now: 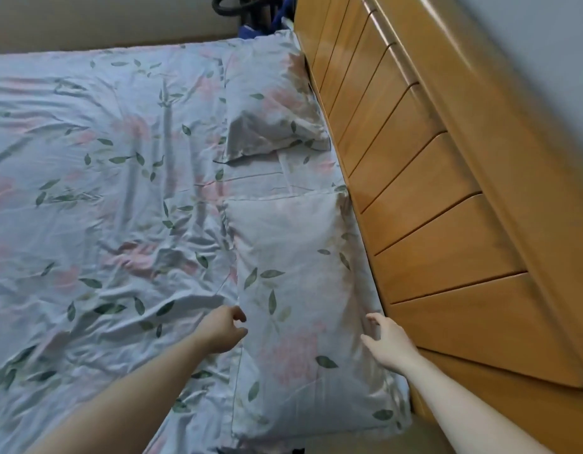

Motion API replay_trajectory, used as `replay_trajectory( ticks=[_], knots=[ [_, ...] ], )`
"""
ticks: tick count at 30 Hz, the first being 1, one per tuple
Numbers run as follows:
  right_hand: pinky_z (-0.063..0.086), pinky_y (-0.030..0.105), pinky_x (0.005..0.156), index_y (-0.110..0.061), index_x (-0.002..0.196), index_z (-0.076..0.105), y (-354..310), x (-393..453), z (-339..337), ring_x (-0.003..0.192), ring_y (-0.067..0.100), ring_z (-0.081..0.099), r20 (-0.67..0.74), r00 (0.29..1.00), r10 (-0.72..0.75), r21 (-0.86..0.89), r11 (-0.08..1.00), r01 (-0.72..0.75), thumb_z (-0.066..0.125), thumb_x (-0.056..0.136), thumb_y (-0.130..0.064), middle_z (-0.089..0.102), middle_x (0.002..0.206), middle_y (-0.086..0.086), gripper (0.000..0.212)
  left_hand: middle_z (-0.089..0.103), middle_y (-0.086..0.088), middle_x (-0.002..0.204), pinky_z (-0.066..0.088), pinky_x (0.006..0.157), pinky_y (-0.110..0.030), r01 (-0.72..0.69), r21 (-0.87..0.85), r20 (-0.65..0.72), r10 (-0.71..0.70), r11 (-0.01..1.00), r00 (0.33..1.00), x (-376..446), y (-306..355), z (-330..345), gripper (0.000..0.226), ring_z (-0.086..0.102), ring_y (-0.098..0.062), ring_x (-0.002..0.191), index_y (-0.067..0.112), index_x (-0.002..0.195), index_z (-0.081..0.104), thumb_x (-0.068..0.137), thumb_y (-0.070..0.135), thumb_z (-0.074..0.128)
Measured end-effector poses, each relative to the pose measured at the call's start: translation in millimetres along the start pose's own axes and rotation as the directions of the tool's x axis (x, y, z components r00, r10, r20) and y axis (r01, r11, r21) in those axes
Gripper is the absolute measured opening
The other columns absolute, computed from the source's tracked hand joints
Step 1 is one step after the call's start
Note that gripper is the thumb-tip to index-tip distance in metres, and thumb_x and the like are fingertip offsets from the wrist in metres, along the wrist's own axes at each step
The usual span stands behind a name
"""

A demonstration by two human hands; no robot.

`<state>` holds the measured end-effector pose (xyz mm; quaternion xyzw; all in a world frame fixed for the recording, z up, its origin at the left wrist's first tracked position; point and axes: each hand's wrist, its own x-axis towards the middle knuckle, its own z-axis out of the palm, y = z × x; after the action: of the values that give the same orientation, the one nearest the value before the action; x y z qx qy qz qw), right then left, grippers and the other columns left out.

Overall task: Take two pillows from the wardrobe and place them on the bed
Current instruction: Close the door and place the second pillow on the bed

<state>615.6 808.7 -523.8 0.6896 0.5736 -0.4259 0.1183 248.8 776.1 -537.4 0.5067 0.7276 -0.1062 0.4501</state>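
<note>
Near pillow [303, 306] against the headboard [431, 198], flanked by left hand [223, 332] and right hand [386, 342], both open, gripping nothing. Far pillow [270, 103] beyond. Square edges evenly along headboard.

Two bare forearms enter from bottom edge, no sleeves visible; left hand [222, 332] bare, no glove, ring or watch seen; right hand [389, 343] likewise bare, wrist unadorned; nails too blurred to tell; no markings visible.

The bed [87, 191], under a leaf-printed sheet, bears a near pillow [296, 322] and a far pillow [270, 103].
</note>
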Motion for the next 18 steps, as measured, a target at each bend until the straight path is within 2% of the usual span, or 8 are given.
replay_trajectory(
  ticks=[2,6,10,13,15,16,18],
  knots=[
    [0.045,0.037,0.107,-0.024,0.158,0.034,-1.2,25.6,9.8,0.142,0.026,0.047,0.018,1.000,0.006,0.031,1.000,-0.006,0.062,0.099,-0.043,0.042,0.160,0.001,0.068,0.053,-0.002,0.144,0.049,0.094,-0.030,0.019,-0.043,0.014,-0.019,0.999,1.000,23.4,-2.9,14.3,0.051,0.063,-0.017,0.111,0.024,0.138,0.057,0.092,0.043,0.067],
    [0.035,0.048,0.121,-0.023,0.165,0.018,5.7,90.5,40.6,0.153,0.030,0.032,0.019,1.000,0.013,0.128,0.992,-0.016,0.065,0.094,-0.056,0.025,0.170,0.005,0.091,0.042,-0.009,0.156,0.043,0.108,-0.035,0.063,-0.195,0.015,-0.061,0.979,0.998,83.6,-9.3,54.8,0.081,0.050,-0.026,0.136,0.014,0.153,0.040,0.089,0.053,0.071],
    [0.027,0.052,0.125,-0.024,0.166,0.007,15.6,137.9,73.0,0.157,0.033,0.022,-0.017,0.999,0.052,0.215,0.976,-0.047,0.069,0.085,-0.067,0.016,0.173,0.004,0.111,0.031,-0.004,0.165,0.035,0.118,-0.037,0.099,-0.454,0.042,-0.090,0.885,0.995,123.4,-13.5,100.3,0.114,0.036,-0.024,0.150,0.013,0.162,0.021,0.077,0.058,0.082],
    [0.030,0.052,0.124,-0.021,0.166,0.005,30.8,166.3,100.4,0.155,0.036,0.028,0.009,0.994,0.111,0.276,0.955,-0.109,0.072,0.075,-0.076,0.024,0.171,0.008,0.125,0.040,0.004,0.159,0.039,0.117,-0.039,0.101,-0.530,0.031,-0.100,0.842,0.994,142.3,-21.9,133.8,0.130,0.044,-0.022,0.143,0.022,0.160,0.022,0.059,0.069,0.088],
    [0.031,0.049,0.123,-0.018,0.166,0.010,37.4,174.4,111.0,0.153,0.035,0.032,-0.015,0.993,0.113,0.360,0.928,-0.100,0.076,0.075,-0.071,0.030,0.168,0.009,0.124,0.052,0.004,0.150,0.047,0.112,-0.043,0.105,-0.566,0.009,-0.122,0.818,0.993,148.0,-28.0,143.0,0.137,0.056,-0.020,0.132,0.028,0.156,0.024,0.046,0.076,0.089],
    [0.031,0.048,0.124,-0.017,0.166,0.013,40.4,176.4,114.6,0.153,0.034,0.032,-0.042,0.992,0.118,0.413,0.906,-0.090,0.078,0.077,-0.065,0.031,0.168,0.009,0.120,0.058,0.004,0.143,0.051,0.107,-0.043,0.096,-0.590,-0.003,-0.122,0.802,0.993,150.3,-30.5,147.3,0.135,0.061,-0.019,0.124,0.030,0.154,0.026,0.043,0.075,0.090],
    [0.030,0.046,0.123,-0.015,0.165,0.020,41.6,172.3,115.1,0.153,0.032,0.033,-0.094,0.990,0.103,0.494,0.868,-0.043,0.082,0.082,-0.052,0.034,0.167,0.007,0.109,0.063,0.005,0.130,0.057,0.099,-0.043,0.070,-0.616,-0.024,-0.108,0.785,0.994,144.1,-25.2,142.9,0.117,0.067,-0.017,0.111,0.035,0.146,0.031,0.050,0.061,0.093]
  ],
)
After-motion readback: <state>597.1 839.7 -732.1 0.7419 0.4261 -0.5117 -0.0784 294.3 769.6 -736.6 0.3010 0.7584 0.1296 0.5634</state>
